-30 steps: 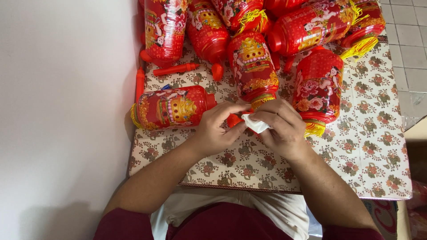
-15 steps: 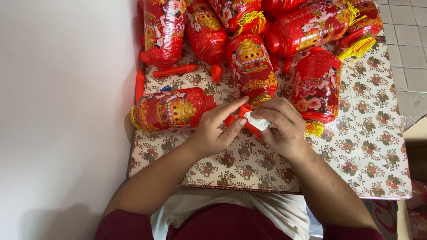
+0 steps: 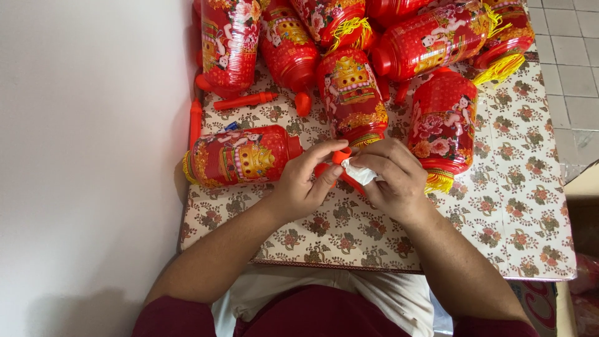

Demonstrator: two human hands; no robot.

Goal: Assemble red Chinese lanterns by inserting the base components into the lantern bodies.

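My left hand (image 3: 306,181) pinches a small red plastic handle piece (image 3: 340,163) between thumb and fingers. My right hand (image 3: 393,178) closes on the same piece and holds a small white cloth or paper (image 3: 357,173) against it. Both hands meet over the flower-patterned table (image 3: 499,212), just in front of a red lantern lying on its side (image 3: 240,156) with a gold picture and yellow fringe. Another red lantern (image 3: 352,93) lies right behind the hands.
Several more red lanterns with yellow tassels crowd the far half of the table (image 3: 437,37). Loose red plastic rods (image 3: 243,101) lie near the white wall (image 3: 87,156) on the left. Grey floor tiles (image 3: 574,75) show to the right.
The hands have turned the red piece slightly, and the left fingers have shifted their hold on it. The white cloth stays under the right fingers. The lanterns have not moved.
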